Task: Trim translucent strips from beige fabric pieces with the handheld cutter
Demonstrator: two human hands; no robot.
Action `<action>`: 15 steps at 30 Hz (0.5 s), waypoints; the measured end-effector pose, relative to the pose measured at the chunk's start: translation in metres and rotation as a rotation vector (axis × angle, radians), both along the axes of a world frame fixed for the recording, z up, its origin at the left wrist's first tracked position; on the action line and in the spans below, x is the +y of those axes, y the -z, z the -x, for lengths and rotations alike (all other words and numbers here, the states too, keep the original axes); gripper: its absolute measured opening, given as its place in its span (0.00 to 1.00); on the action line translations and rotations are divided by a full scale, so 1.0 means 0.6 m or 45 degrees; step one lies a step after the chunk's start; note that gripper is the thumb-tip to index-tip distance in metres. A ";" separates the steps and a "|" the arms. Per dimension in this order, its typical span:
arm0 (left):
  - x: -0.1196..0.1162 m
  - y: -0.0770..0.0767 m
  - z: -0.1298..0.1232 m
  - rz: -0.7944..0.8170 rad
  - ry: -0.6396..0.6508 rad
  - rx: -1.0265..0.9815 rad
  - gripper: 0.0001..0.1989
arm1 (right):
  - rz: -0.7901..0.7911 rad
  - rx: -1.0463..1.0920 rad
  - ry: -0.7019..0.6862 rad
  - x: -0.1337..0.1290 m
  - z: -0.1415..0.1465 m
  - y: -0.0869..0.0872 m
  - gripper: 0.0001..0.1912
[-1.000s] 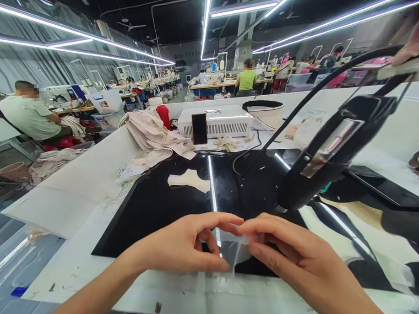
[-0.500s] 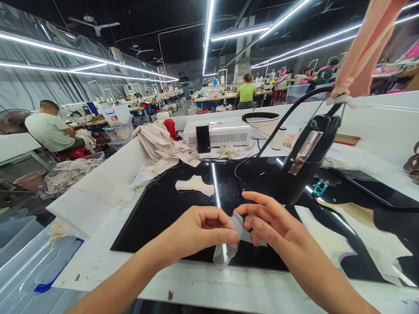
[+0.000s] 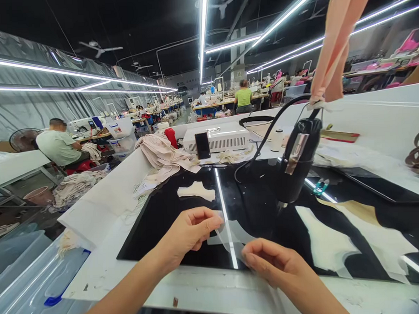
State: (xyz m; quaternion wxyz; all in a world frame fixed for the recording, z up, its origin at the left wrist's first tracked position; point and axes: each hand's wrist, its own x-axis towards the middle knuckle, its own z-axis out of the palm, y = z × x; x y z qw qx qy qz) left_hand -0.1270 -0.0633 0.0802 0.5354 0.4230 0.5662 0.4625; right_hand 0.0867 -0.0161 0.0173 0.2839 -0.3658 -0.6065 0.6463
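Note:
My left hand (image 3: 189, 233) pinches one end of a thin translucent sheet (image 3: 229, 241) between thumb and fingertips. At the sheet's lower right, my right hand (image 3: 277, 264) is closed in a pinch on its other end. The sheet spans the gap between both hands, above the black glossy board (image 3: 153, 223). Another translucent piece seems to lie beneath it, but the edges are hard to separate. Just beyond my left hand lies a small cream fabric piece (image 3: 196, 191). Larger cream pieces (image 3: 331, 239) lie to the right of my hands.
A black corded tool (image 3: 297, 161) hangs nose-down over the board from a peach cloth strip (image 3: 332, 47). Teal thread snips (image 3: 321, 187) lie behind the cream pieces. At the back are a phone (image 3: 202, 146), a white vented box (image 3: 226, 138) and heaped beige fabric (image 3: 163, 151).
My hands were close together and have drawn apart. The right hand moved down, and its raised, spread fingers closed on the sheet's end, which now stretches between both hands.

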 end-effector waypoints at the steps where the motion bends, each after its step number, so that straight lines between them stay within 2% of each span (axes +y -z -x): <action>1: 0.000 0.003 0.002 0.000 -0.008 0.017 0.19 | 0.003 -0.014 0.014 0.002 -0.004 0.001 0.22; 7: -0.001 0.017 0.013 0.031 -0.046 0.050 0.24 | 0.079 -0.017 0.013 0.008 -0.018 0.007 0.28; 15: 0.000 0.029 0.015 0.108 -0.054 -0.052 0.25 | 0.225 0.110 0.007 0.011 -0.020 0.022 0.33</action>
